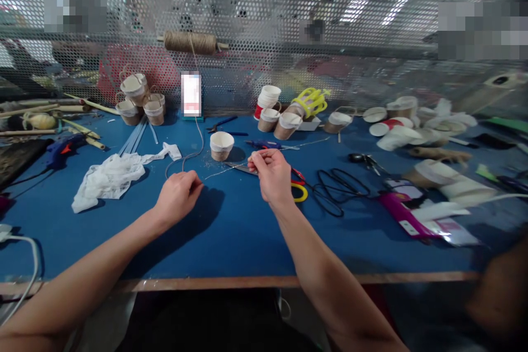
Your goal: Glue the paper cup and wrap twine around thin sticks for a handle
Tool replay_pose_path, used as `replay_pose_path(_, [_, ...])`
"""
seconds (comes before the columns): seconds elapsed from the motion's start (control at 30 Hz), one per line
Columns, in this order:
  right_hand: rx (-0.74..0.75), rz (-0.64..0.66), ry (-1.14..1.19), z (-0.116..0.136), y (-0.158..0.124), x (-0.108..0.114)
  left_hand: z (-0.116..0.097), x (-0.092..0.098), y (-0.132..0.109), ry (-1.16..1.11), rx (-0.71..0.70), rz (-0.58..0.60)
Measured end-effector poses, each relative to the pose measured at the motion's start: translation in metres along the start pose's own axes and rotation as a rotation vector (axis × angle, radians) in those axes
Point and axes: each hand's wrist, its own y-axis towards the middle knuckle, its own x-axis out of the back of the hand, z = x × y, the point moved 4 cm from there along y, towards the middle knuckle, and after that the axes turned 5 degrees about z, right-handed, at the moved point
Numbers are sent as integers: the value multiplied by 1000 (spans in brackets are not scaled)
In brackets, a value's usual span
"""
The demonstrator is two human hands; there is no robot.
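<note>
Two hands mid-frame: the right hand point(270, 175) has one string point(225, 170) pinched in its fingertips, and the left hand point(177, 195) is loosely curled, can't tell if it's gripping anything. The string's thin, pale and kinda twisted, slanting across the center of the frame between the two. One brown cup point(221, 148) with a white rim sits just above it. One pair of scissors point(300, 192) is partly hidden by the right hand. One twine spool point(190, 43) hangs upper center-left. Far-right stuff's pretty blurry.
</note>
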Motion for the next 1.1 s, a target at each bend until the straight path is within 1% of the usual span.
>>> replay_pose_path(0.03, [-1,2,10,0,1,1,1,-2,0,-111,44,78])
replay_pose_path(0.07, [-2,5,22,-1,2,1,2,-5,0,-263,96,181])
replay_pose_path(0.13, [-3,9,43,-1,4,3,2,-12,-2,-633,189,399])
replay_pose_path(0.17, [-2,10,50,-1,4,3,1,-14,-2,-810,226,479])
replay_pose_path(0.2, [-1,11,55,-1,4,3,1,-16,-3,-959,257,533])
replay_pose_path(0.27, [-1,10,71,0,4,3,1,-18,-4,-1151,306,580])
replay_pose_path(0.33, [1,9,93,1,3,1,2,-22,-5,-1245,344,614])
replay_pose_path(0.47, [0,15,120,3,1,-1,-2,-30,-9,-1339,351,692])
replay_pose_path(0.57, [-3,15,120,4,2,-1,-4,-32,-11,-1386,342,692])
replay_pose_path(0.67, [2,12,140,5,2,0,-5,-33,-12,-1416,350,689])
replay_pose_path(0.83, [-5,10,144,6,2,-1,-8,-40,-16,-1427,377,725])
replay_pose_path(0.93, [18,7,119,7,2,1,-7,-41,-16,-1351,366,726])
replay_pose_path(0.97, [28,5,104,7,2,2,-6,-40,-14,-1259,350,695])
replay_pose_path(1.0, [36,3,86,7,2,3,-3,-37,-12,-1112,324,637])
replay_pose_path(1.03, [42,2,68,7,1,3,0,-32,-8,-918,285,545])
replay_pose_path(1.1, [44,5,33,6,0,3,4,-17,-1,-469,177,287])
